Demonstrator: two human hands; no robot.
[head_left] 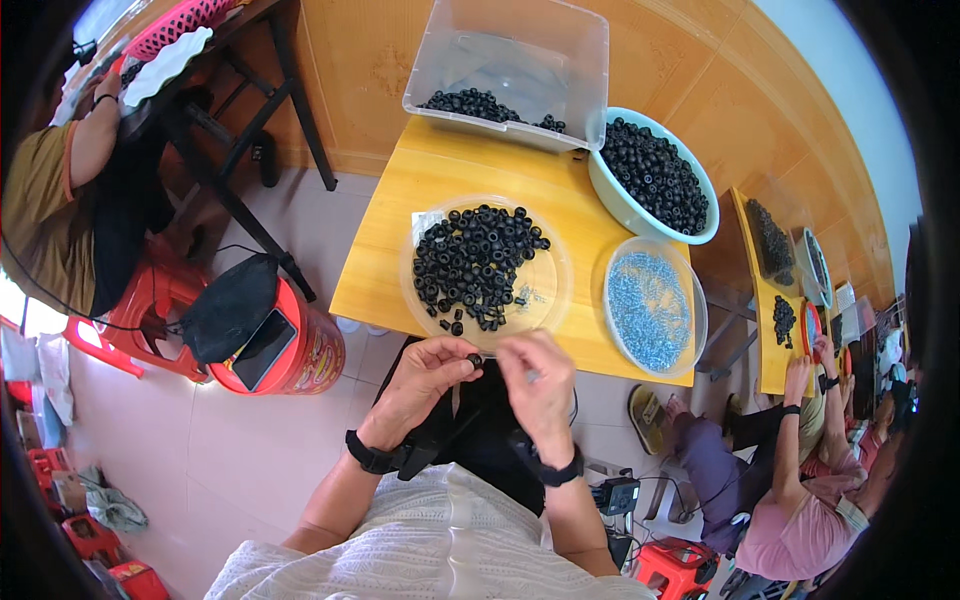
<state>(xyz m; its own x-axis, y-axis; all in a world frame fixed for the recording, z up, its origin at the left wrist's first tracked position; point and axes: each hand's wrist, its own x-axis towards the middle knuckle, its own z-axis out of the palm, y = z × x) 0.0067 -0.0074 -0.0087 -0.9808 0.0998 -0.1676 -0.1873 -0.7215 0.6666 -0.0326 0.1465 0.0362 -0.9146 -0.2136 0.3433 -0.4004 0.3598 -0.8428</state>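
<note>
Between the thumb and fingertips of my left hand (428,382) is a small black ring-shaped part (475,361). Close beside it, my right hand (540,390) has its fingers curled together, slightly blurred; what they hold, if anything, is too small to make out. Both hands are at the near edge of the yellow table (385,240). Just beyond them, a round clear tray (555,265) carries a heap of black ring-shaped parts (475,255). To its right stands a clear round tub (698,325) with many tiny bluish pieces (648,308).
A clear plastic bin (510,60) and a pale blue basin (705,225), both with black parts, stand at the table's far side. Left is a red bucket (310,350) with a phone (264,350) on top. People (800,480) sit at right; another (55,210) sits far left.
</note>
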